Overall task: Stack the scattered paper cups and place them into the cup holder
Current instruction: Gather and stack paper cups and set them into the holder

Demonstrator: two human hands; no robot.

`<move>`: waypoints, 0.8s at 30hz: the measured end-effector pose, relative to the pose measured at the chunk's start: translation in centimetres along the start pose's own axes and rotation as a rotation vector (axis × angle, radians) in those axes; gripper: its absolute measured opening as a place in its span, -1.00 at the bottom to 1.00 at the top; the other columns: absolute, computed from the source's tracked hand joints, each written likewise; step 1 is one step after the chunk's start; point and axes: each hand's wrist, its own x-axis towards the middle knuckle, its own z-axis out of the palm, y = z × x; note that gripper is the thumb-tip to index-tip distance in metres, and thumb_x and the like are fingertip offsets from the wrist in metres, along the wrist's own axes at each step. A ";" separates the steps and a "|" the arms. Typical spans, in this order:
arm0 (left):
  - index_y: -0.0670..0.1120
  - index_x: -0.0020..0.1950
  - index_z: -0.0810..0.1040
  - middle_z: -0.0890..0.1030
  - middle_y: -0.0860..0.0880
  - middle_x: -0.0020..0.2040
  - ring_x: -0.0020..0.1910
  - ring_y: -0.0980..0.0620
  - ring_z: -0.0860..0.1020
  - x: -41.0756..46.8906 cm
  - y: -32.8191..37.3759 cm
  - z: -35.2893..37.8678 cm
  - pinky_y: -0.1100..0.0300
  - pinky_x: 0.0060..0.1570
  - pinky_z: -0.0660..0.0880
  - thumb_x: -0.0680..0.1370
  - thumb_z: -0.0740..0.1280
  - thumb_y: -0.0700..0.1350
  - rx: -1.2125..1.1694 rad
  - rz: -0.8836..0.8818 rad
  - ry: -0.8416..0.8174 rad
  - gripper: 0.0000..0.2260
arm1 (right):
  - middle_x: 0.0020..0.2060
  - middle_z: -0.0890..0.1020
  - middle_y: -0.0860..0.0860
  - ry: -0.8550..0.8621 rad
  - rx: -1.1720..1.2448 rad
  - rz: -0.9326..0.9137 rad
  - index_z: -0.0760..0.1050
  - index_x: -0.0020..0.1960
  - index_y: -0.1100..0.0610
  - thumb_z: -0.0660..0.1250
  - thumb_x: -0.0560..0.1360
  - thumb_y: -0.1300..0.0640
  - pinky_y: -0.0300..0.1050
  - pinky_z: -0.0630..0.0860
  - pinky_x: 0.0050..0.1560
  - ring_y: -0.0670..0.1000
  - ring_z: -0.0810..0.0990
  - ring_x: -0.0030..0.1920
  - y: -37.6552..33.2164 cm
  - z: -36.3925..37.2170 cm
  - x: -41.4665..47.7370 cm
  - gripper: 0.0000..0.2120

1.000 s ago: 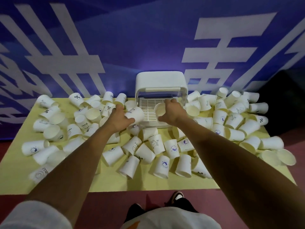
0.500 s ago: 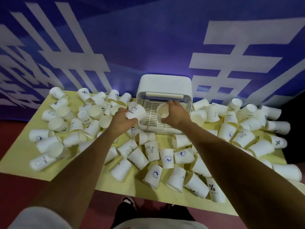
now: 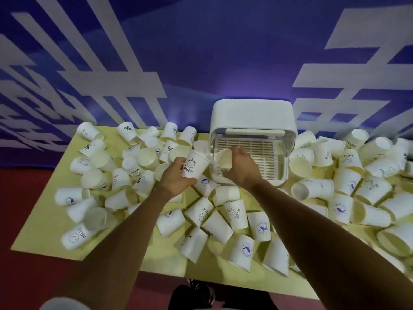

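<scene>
Bear cup (image 3: 194, 164) (left hand (image 3: 176, 180) grips it) beside holder (image 3: 252, 113).

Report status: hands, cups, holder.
Left hand grips Bear cup. Right hand grips second cup at holder front. Holder open, no stack seen inside. Loose cups crowd its front.

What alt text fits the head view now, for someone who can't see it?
Two bare hands each hold a paper cup before the white cup holder: the left hand grips a cup marked Bear, the right hand a plain cup, its inside showing. Dozens more cups lie scattered on the yellow table around them.
</scene>
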 end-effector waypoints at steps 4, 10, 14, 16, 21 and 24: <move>-0.03 0.43 0.37 0.59 0.00 0.21 0.13 -0.02 0.57 1.0 -1.9 -0.4 0.09 0.14 0.52 0.36 0.59 -0.16 -0.038 0.032 -0.020 -0.30 | 0.27 0.46 0.13 0.049 -0.001 0.079 0.33 0.38 0.15 0.49 0.41 0.02 0.09 0.52 0.18 0.18 0.48 0.23 -0.7 1.3 1.1 -0.37; 0.02 0.42 0.37 0.56 0.12 0.04 0.00 0.16 0.54 1.9 -3.7 -0.7 0.31 -0.05 0.44 0.42 0.55 -0.17 -0.106 0.032 -0.054 -0.37 | 0.26 0.43 0.11 0.038 0.055 0.130 0.31 0.37 0.13 0.51 0.39 0.06 0.07 0.53 0.11 0.17 0.48 0.22 -1.1 3.1 1.8 -0.35; 0.04 0.43 0.35 0.56 0.15 0.03 0.07 0.09 0.54 2.3 -4.6 -0.9 0.16 0.11 0.47 0.41 0.56 -0.15 -0.087 0.029 -0.056 -0.35 | 0.29 0.42 0.10 0.008 0.033 0.168 0.28 0.40 0.12 0.54 0.39 0.07 0.07 0.56 0.13 0.14 0.47 0.24 -1.4 4.8 1.6 -0.31; 0.04 0.42 0.36 0.56 0.18 0.02 0.04 0.17 0.54 2.3 -5.0 -1.0 0.27 0.03 0.46 0.41 0.56 -0.15 -0.085 0.029 -0.055 -0.35 | 0.28 0.42 0.10 -0.014 0.047 0.195 0.26 0.41 0.12 0.55 0.38 0.07 0.05 0.56 0.13 0.14 0.47 0.24 -1.4 5.1 1.6 -0.28; 0.03 0.41 0.38 0.56 0.16 0.05 0.07 0.17 0.52 1.8 -5.1 -0.9 0.43 -0.09 0.37 0.42 0.56 -0.14 -0.081 0.035 -0.070 -0.38 | 0.34 0.40 0.13 -0.114 0.083 0.210 0.21 0.47 0.15 0.54 0.38 0.03 0.07 0.51 0.24 0.17 0.45 0.30 -1.2 4.7 1.3 -0.20; 0.00 0.40 0.40 0.59 0.06 0.17 0.18 0.07 0.54 1.4 -4.6 -0.4 0.28 0.08 0.43 0.39 0.58 -0.10 -0.090 0.032 -0.061 -0.37 | 0.35 0.44 0.13 0.004 0.071 0.130 0.29 0.45 0.16 0.43 0.47 0.02 0.07 0.47 0.29 0.16 0.43 0.31 -1.1 3.7 0.6 -0.37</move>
